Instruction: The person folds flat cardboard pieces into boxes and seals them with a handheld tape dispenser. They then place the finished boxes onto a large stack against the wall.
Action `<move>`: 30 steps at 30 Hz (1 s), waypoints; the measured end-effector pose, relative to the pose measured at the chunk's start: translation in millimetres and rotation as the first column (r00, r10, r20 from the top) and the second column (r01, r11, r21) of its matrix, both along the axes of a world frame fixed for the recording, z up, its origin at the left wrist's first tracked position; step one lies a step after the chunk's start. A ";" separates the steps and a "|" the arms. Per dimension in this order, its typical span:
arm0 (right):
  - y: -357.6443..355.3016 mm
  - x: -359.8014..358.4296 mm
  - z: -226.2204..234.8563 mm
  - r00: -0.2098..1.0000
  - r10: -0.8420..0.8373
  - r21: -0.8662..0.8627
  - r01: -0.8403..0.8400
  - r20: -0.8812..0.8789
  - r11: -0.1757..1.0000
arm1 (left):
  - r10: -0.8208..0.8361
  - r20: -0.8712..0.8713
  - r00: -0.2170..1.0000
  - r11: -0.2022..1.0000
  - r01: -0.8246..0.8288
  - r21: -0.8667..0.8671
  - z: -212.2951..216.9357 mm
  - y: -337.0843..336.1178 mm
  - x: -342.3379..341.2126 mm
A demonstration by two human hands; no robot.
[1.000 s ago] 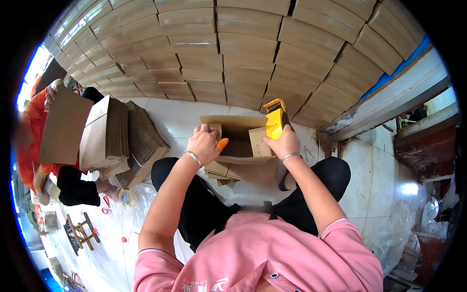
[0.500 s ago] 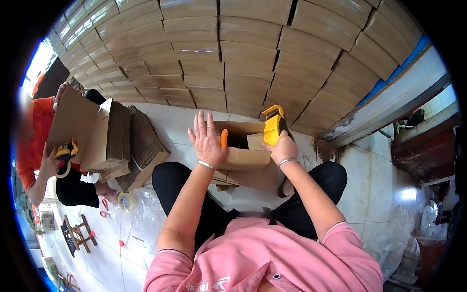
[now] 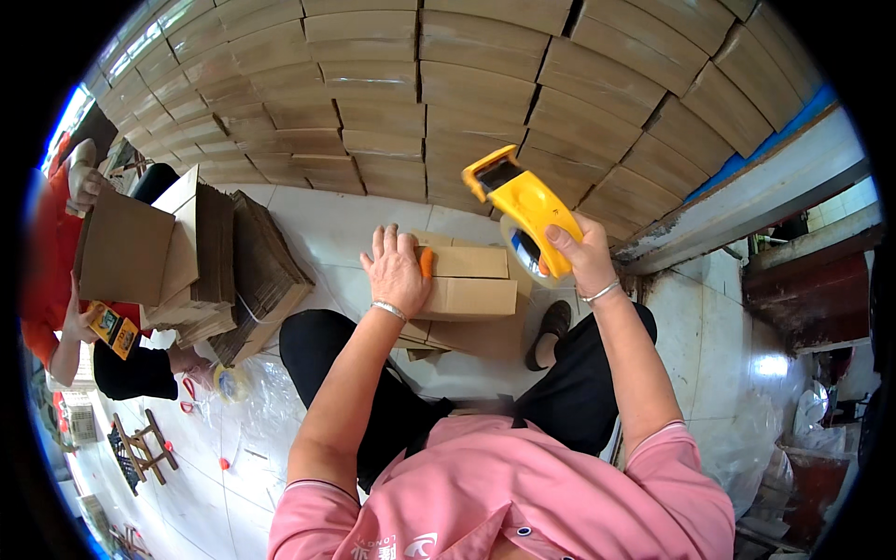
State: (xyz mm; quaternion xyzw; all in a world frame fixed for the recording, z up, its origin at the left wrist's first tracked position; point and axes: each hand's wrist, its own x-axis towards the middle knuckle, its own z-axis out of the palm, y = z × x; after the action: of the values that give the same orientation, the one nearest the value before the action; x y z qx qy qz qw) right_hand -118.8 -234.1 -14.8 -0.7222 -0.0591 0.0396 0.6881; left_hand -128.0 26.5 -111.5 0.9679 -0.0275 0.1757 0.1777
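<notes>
A small cardboard box [image 3: 471, 297] sits between my knees, its top flaps folded down. My left hand [image 3: 396, 273] lies against its left end with fingers stretched out, and an orange cover is on the thumb. Above and to the right of the box, my right hand [image 3: 590, 259] is closed around a yellow tape dispenser [image 3: 534, 207]. The dispenser is tilted, its head pointing up and left, and a tape roll [image 3: 525, 250] shows in its side. Beneath the box are further pieces of cardboard [image 3: 499, 338].
A wall of stacked cartons [image 3: 476, 107] stands ahead. On the left, a person in orange [image 3: 56, 308] holds a cardboard sheet [image 3: 124, 245] and a yellow tape dispenser [image 3: 112, 329], beside flattened cartons [image 3: 266, 266]. Red scissors [image 3: 189, 397], clear plastic [image 3: 271, 397] and a small stool [image 3: 145, 448] are on the floor.
The box's open top is now covered by its flaps. My right hand has lifted the tape dispenser up and right, off the box. The other person's cardboard sheet has shifted lower.
</notes>
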 end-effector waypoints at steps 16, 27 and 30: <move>45.0 4.6 -130.2 0.657 -0.655 -0.466 0.743 0.373 0.480 | -0.161 -0.208 0.965 0.986 0.167 0.012 7.4 -3.5 8.2; 15.8 8.1 -26.9 0.981 -0.155 -0.043 0.161 0.118 0.986 | -0.173 -0.115 0.978 0.983 0.179 0.047 -0.7 -0.3 2.4; 18.1 8.7 10.9 0.956 0.270 0.153 -0.251 -0.119 0.956 | -0.152 -0.201 0.968 0.984 0.168 0.063 0.5 4.2 6.7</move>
State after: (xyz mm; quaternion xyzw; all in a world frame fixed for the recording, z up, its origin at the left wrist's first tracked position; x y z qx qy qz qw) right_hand -110.1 -216.0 -3.8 -0.6548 -0.1087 0.1759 0.7270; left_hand -121.3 30.7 -111.1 0.9813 -0.0948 0.0637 0.1547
